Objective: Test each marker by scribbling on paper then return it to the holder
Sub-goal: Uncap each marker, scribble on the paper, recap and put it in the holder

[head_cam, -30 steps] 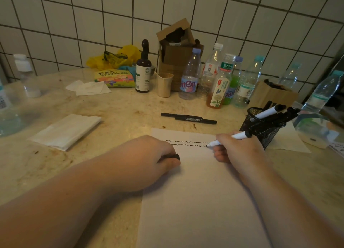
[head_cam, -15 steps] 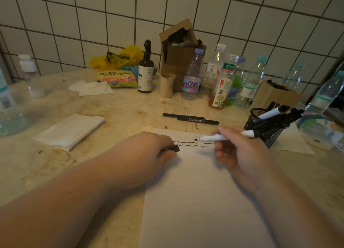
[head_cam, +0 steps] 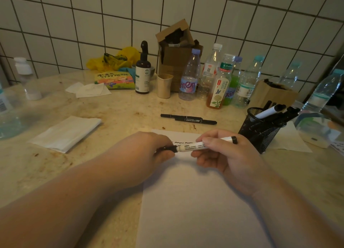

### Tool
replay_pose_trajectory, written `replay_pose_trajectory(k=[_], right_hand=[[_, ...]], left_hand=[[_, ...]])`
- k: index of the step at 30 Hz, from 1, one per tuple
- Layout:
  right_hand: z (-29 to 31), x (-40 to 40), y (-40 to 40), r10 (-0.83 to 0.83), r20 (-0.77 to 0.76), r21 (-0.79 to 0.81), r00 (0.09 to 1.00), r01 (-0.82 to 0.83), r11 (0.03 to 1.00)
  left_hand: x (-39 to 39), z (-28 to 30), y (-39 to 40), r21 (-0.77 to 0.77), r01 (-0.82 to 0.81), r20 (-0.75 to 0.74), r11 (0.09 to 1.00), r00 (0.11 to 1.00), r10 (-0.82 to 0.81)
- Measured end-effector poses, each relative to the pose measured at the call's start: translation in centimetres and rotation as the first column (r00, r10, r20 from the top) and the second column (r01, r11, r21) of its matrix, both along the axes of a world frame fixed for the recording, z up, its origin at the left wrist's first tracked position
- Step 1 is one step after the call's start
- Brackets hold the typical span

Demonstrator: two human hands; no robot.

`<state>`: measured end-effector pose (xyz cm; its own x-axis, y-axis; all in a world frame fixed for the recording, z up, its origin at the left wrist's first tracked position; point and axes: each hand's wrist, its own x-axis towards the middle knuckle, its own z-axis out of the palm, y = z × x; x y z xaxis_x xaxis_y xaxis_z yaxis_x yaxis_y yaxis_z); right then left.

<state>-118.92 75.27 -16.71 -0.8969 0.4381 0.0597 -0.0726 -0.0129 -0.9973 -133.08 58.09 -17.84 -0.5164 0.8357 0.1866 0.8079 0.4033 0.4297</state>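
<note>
A white marker (head_cam: pixel 197 145) lies level above the sheet of paper (head_cam: pixel 195 206), gripped by my right hand (head_cam: pixel 225 154). Its tip end meets the black cap (head_cam: pixel 168 148) that my left hand (head_cam: pixel 147 154) pinches. A wavy black scribble (head_cam: pixel 183 142) shows on the paper just behind the marker. The black mesh holder (head_cam: pixel 260 128) stands to the right, leaning, with several markers in it. A black marker (head_cam: pixel 189 119) lies on the counter beyond the paper.
Several plastic bottles (head_cam: pixel 189 76), a brown pump bottle (head_cam: pixel 142 71), a beige cup (head_cam: pixel 164 86) and a cardboard box (head_cam: pixel 176 48) line the tiled wall. A folded napkin (head_cam: pixel 65 133) lies left. A clear bottle (head_cam: pixel 323 91) stands far right.
My right hand lifted the marker off the paper, turned it level and brought its tip to the cap held in my left hand.
</note>
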Motion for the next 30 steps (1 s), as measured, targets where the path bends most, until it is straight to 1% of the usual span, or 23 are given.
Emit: replay_pose_trajectory(k=[4,7,9,12,14,18,21,24,28,30], right_hand=[[0.0,0.2,0.2,0.007,0.042,0.054,0.999,-0.010,0.998],[0.0,0.2,0.2,0.010,0.053,0.068,0.999,-0.013,0.998],[0.1,0.3,0.3,0.019,0.070,0.104,0.997,-0.026,0.994],[0.2,0.5,0.3,0.053,0.130,0.226,0.990,-0.081,0.971],[0.2,0.6,0.2,0.081,0.173,0.264,0.982,-0.126,0.956],[0.3,0.9,0.4,0.176,0.250,0.162,0.952,-0.220,0.962],[0.0,0.8,0.4,0.223,0.229,0.103,0.947,-0.251,0.962],[-0.5,0.5,0.4,0.230,0.170,0.088,0.958,-0.247,0.965],[-1.0,0.3,0.3,0.235,0.122,0.112,0.964,-0.249,0.962],[-1.3,0.2,0.2,0.229,0.087,0.110,0.970,-0.238,0.965]], left_hand=[[0.0,0.2,-0.1,0.021,0.014,-0.018,1.000,1.000,-0.014],[0.2,0.5,-0.1,0.008,0.016,-0.007,1.000,1.000,-0.016],[0.2,0.6,-0.2,-0.004,0.014,-0.003,1.000,1.000,-0.014],[0.3,0.6,-0.3,-0.101,0.039,-0.026,0.994,0.999,-0.042],[0.5,0.5,-0.4,-0.182,0.063,-0.030,0.981,0.997,-0.069],[0.7,0.7,-0.6,-0.250,0.121,0.027,0.961,0.993,-0.117],[0.8,0.9,-0.7,-0.261,0.149,0.104,0.954,0.987,-0.126],[0.6,0.7,-0.6,-0.197,0.132,0.167,0.971,0.981,-0.100],[0.3,0.8,-0.8,-0.178,0.101,0.114,0.979,0.990,-0.081],[0.2,1.1,-0.9,-0.132,0.076,0.066,0.988,0.996,-0.067]])
